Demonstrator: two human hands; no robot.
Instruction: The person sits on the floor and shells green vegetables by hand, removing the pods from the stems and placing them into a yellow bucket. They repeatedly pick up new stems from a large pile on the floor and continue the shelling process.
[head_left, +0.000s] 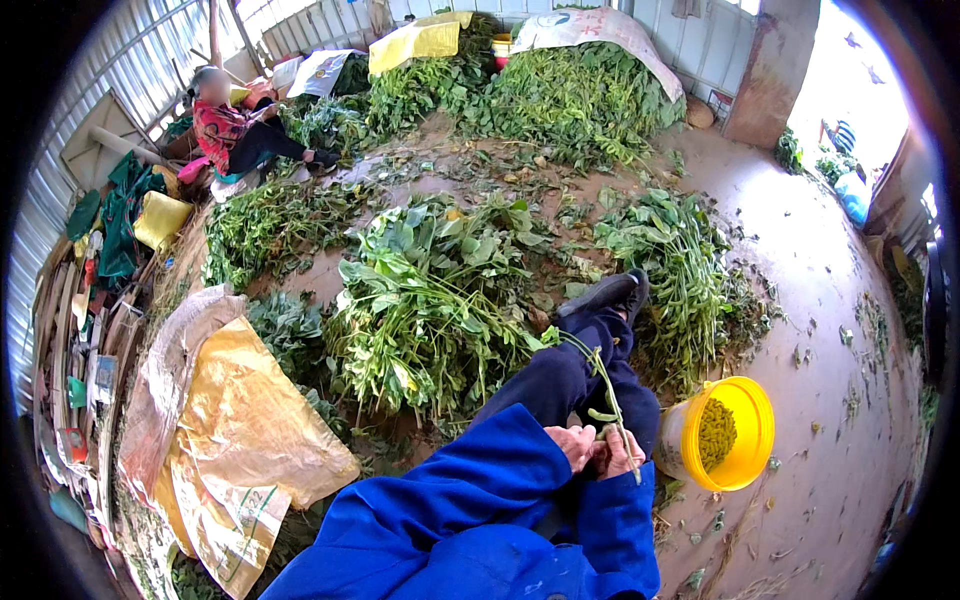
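Note:
My right hand (619, 453) grips a green bean stem (609, 386), its cut end sticking out past the fingers. A green pod (601, 415) hangs from the stem just above the hands. My left hand (574, 445) has bent fingers that meet the right hand's fingertips beside the stem; whatever lies between them is hidden. Close to my right knee stands a bucket (731, 480) with a yellow rim, tilted in view, and picked pods (717, 433) lie inside. A heap of leafy bean plants (427, 315) lies left of my legs.
More bean plants (675, 262) lie beyond my shoes (604, 291). Woven sacks (247, 420) lie at left, near stacked boards (64, 360). A seated person (225, 131) is at the far left. Covered plant piles (585, 97) line the back wall. Leaf scraps dot the floor (810, 420).

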